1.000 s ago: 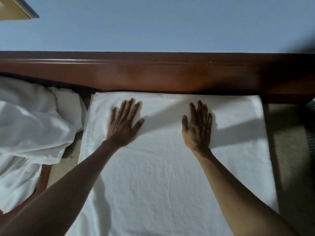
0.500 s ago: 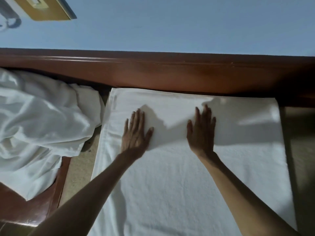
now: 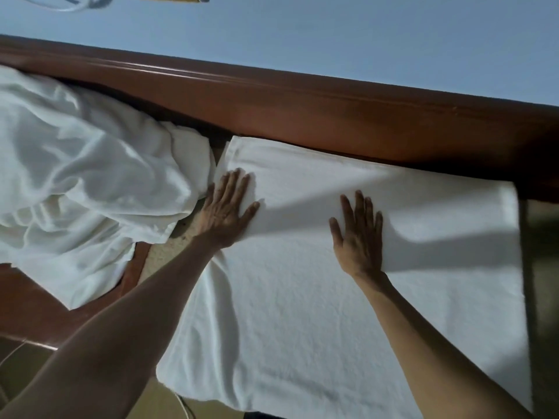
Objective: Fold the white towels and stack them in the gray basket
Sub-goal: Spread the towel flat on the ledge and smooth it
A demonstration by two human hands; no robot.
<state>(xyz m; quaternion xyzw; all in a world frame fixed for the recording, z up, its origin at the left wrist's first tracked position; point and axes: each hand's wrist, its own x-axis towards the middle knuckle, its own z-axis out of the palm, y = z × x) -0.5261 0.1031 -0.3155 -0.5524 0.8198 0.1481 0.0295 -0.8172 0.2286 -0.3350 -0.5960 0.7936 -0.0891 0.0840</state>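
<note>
A white towel (image 3: 317, 313) lies spread flat in front of me, its far edge against a brown wooden rail. My left hand (image 3: 227, 210) presses flat on the towel's far left edge, fingers straight and spread. Near the towel's middle my right hand (image 3: 358, 234) lies flat, palm down, fingers straight. A crumpled heap of white towels (image 3: 78, 189) sits to the left, touching the flat towel's far left corner. No gray basket is in view.
The brown wooden rail (image 3: 332, 116) runs across the back, with a pale blue wall (image 3: 332, 34) behind it. A beige surface (image 3: 169, 246) shows between the towels. A dark gap and a beige strip (image 3: 541, 267) lie right of the towel.
My left hand has slid left to the towel's left edge while my right hand stayed near the middle. The view has swung left and tilted, showing more of the crumpled heap.
</note>
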